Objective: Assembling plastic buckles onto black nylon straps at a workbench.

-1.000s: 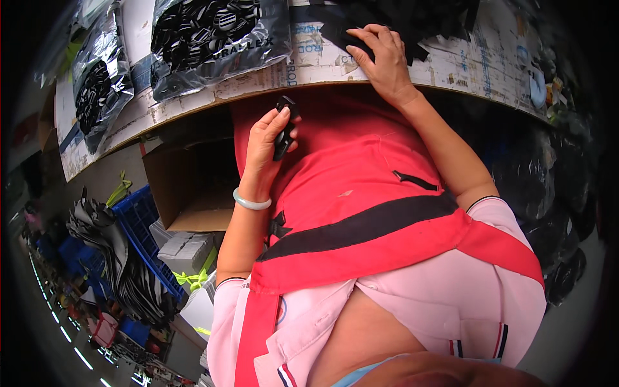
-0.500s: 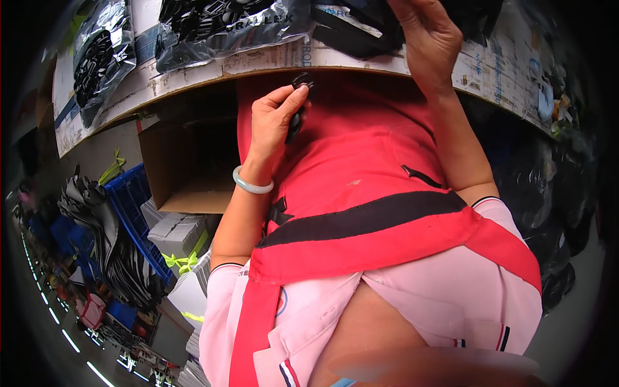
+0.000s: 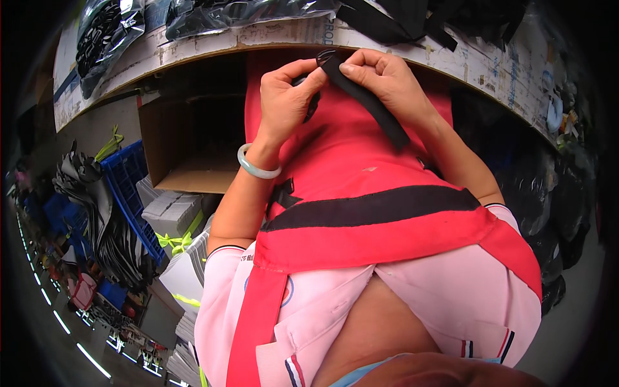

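Just beyond the red apron front, both hands meet near the table edge. Between the thumb and fingers of my left hand [image 3: 288, 98] is a small black buckle [image 3: 325, 55], its curved rim showing above the fingertips. More black pieces show within and below the same hand, partly hidden by the fingers. My right hand [image 3: 394, 82] pinches a black strap [image 3: 371, 106] close to its upper end. That end touches the buckle, while the rest hangs down toward the apron. Whether the strap passes through the buckle's slot, I cannot tell.
The table [image 3: 271, 33] carries a clear bag of black buckles [image 3: 109, 42], another plastic bag [image 3: 238, 16] and black straps [image 3: 380, 22]. Beneath it is an open cardboard box [image 3: 193, 145]. A blue crate [image 3: 132, 193] and grey stacked bundles [image 3: 173, 209] stand at left.
My right hand has come down from the table to my left hand, bringing a black strap to the buckle. The left hand has risen slightly to the right, still holding the buckle.
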Demonstrator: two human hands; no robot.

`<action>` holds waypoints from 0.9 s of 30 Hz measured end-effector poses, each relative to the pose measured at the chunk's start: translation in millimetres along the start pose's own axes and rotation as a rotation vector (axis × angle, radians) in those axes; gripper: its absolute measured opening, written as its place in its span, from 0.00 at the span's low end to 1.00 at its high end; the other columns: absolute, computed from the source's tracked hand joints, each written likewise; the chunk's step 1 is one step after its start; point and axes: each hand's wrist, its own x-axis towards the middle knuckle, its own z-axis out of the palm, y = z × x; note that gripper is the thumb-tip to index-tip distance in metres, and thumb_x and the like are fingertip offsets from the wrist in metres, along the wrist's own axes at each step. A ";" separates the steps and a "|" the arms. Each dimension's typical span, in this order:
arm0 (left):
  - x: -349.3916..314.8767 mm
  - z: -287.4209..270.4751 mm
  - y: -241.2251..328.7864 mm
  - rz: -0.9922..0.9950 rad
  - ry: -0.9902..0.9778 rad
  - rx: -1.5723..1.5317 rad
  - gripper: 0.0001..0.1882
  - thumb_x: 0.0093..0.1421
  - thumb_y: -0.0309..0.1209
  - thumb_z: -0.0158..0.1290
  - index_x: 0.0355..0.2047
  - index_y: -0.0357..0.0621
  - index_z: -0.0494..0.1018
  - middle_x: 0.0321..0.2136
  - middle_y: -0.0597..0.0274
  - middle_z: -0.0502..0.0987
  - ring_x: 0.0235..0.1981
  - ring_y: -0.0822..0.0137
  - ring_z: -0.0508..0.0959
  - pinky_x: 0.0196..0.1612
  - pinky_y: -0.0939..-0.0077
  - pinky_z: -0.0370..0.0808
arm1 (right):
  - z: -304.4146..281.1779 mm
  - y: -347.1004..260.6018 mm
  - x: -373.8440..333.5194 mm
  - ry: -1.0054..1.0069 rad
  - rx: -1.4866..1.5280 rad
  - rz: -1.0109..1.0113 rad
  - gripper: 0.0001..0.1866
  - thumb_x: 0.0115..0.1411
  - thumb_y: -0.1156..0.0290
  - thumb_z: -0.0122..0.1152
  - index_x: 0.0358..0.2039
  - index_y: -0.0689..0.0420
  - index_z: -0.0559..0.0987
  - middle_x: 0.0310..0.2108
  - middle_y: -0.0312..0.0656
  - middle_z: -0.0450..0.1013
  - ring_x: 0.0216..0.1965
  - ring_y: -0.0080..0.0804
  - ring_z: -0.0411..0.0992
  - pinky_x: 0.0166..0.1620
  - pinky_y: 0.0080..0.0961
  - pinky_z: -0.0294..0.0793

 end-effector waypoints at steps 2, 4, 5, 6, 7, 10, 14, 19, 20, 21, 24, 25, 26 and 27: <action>-0.8 0.7 -2.2 0.039 0.005 0.028 0.06 0.60 0.26 0.58 0.36 0.37 0.79 0.20 0.73 0.73 0.19 0.85 0.67 0.21 0.90 0.60 | 2.8 8.3 4.5 0.036 0.069 -0.005 0.10 0.65 0.65 0.57 0.35 0.60 0.78 0.21 0.27 0.70 0.20 0.08 0.63 0.22 0.09 0.61; 0.5 0.2 -5.4 0.081 0.009 0.057 0.06 0.60 0.25 0.58 0.36 0.36 0.79 0.21 0.73 0.73 0.20 0.84 0.68 0.22 0.90 0.61 | 4.4 9.2 4.8 0.074 0.138 -0.012 0.10 0.65 0.65 0.57 0.35 0.60 0.77 0.21 0.27 0.70 0.20 0.08 0.64 0.22 0.09 0.62; 2.0 -0.6 -9.2 0.243 0.032 0.212 0.06 0.58 0.24 0.59 0.36 0.35 0.79 0.22 0.71 0.74 0.21 0.82 0.69 0.23 0.88 0.63 | 5.2 6.9 2.6 0.038 0.222 0.015 0.10 0.65 0.65 0.57 0.36 0.60 0.77 0.21 0.29 0.71 0.20 0.09 0.65 0.21 0.09 0.63; 3.4 -1.5 -11.8 0.406 0.054 0.369 0.07 0.57 0.23 0.60 0.36 0.34 0.78 0.24 0.69 0.74 0.23 0.80 0.71 0.24 0.87 0.65 | 6.0 5.8 1.2 0.001 0.306 0.041 0.11 0.65 0.64 0.57 0.37 0.60 0.77 0.21 0.30 0.71 0.20 0.10 0.66 0.21 0.09 0.64; 4.9 -2.2 -12.9 0.405 0.055 0.371 0.07 0.57 0.23 0.60 0.36 0.34 0.78 0.24 0.69 0.74 0.23 0.80 0.71 0.24 0.87 0.65 | 7.5 7.7 2.2 0.000 0.308 0.041 0.11 0.65 0.64 0.57 0.37 0.60 0.77 0.21 0.30 0.71 0.20 0.10 0.66 0.21 0.09 0.64; 6.8 1.1 -12.5 0.681 0.064 0.572 0.09 0.55 0.21 0.61 0.37 0.33 0.77 0.24 0.63 0.74 0.24 0.75 0.73 0.26 0.83 0.69 | 7.9 16.1 5.8 -0.008 0.428 -0.011 0.12 0.65 0.63 0.57 0.40 0.60 0.76 0.23 0.33 0.73 0.20 0.13 0.68 0.22 0.10 0.67; -1.1 -3.4 -12.0 0.497 0.006 0.500 0.12 0.55 0.21 0.60 0.40 0.34 0.76 0.25 0.61 0.75 0.25 0.73 0.75 0.27 0.83 0.70 | 3.7 20.8 14.4 -0.005 0.442 0.019 0.14 0.64 0.64 0.59 0.43 0.61 0.76 0.29 0.36 0.75 0.25 0.16 0.72 0.26 0.11 0.73; -0.6 -11.8 -12.5 -0.177 -0.030 -0.193 0.15 0.64 0.30 0.54 0.48 0.36 0.75 0.23 0.63 0.77 0.18 0.78 0.72 0.21 0.88 0.67 | 4.1 15.3 12.2 -0.049 0.314 -0.053 0.10 0.62 0.69 0.61 0.41 0.61 0.78 0.33 0.35 0.76 0.33 0.16 0.73 0.38 0.12 0.73; 0.7 -14.5 -12.5 -0.257 -0.059 -0.169 0.14 0.65 0.31 0.53 0.47 0.36 0.75 0.23 0.63 0.77 0.19 0.78 0.72 0.21 0.88 0.68 | 4.8 21.1 14.8 -0.047 0.161 -0.166 0.09 0.62 0.70 0.62 0.40 0.61 0.79 0.34 0.34 0.76 0.34 0.16 0.73 0.39 0.13 0.73; 1.5 -11.9 -12.6 -0.259 -0.060 -0.171 0.14 0.65 0.31 0.53 0.47 0.36 0.75 0.23 0.63 0.77 0.19 0.78 0.72 0.21 0.88 0.68 | 7.7 33.5 20.8 -0.027 0.091 -0.322 0.07 0.60 0.73 0.63 0.38 0.61 0.79 0.37 0.33 0.75 0.37 0.16 0.72 0.41 0.15 0.72; 0.7 -2.1 -10.2 -0.192 0.002 -0.314 0.12 0.62 0.31 0.57 0.41 0.36 0.79 0.21 0.64 0.78 0.18 0.80 0.72 0.19 0.88 0.65 | 10.9 24.1 12.2 0.210 -0.190 -0.713 0.08 0.60 0.75 0.63 0.39 0.61 0.79 0.38 0.33 0.74 0.37 0.16 0.71 0.40 0.14 0.72; -0.8 -1.3 -8.7 -0.131 0.052 -0.240 0.12 0.61 0.31 0.58 0.40 0.35 0.79 0.20 0.65 0.78 0.17 0.80 0.72 0.18 0.88 0.64 | 18.7 12.9 4.7 0.173 0.048 -0.669 0.07 0.60 0.75 0.63 0.39 0.61 0.79 0.35 0.32 0.75 0.33 0.15 0.71 0.36 0.11 0.70; -0.7 -0.6 -7.5 -0.067 0.092 -0.164 0.11 0.61 0.32 0.59 0.39 0.35 0.80 0.20 0.65 0.77 0.16 0.81 0.71 0.17 0.88 0.63 | 15.6 2.9 -5.3 0.144 0.099 -0.458 0.07 0.60 0.74 0.63 0.38 0.60 0.79 0.31 0.32 0.75 0.28 0.14 0.71 0.31 0.10 0.70; 0.0 0.1 -12.1 -0.005 0.125 -0.181 0.11 0.60 0.31 0.59 0.38 0.35 0.80 0.19 0.68 0.77 0.16 0.82 0.70 0.17 0.88 0.62 | 15.6 -2.7 -4.6 0.117 0.060 -0.369 0.06 0.60 0.73 0.63 0.37 0.61 0.79 0.29 0.32 0.75 0.26 0.15 0.71 0.30 0.11 0.70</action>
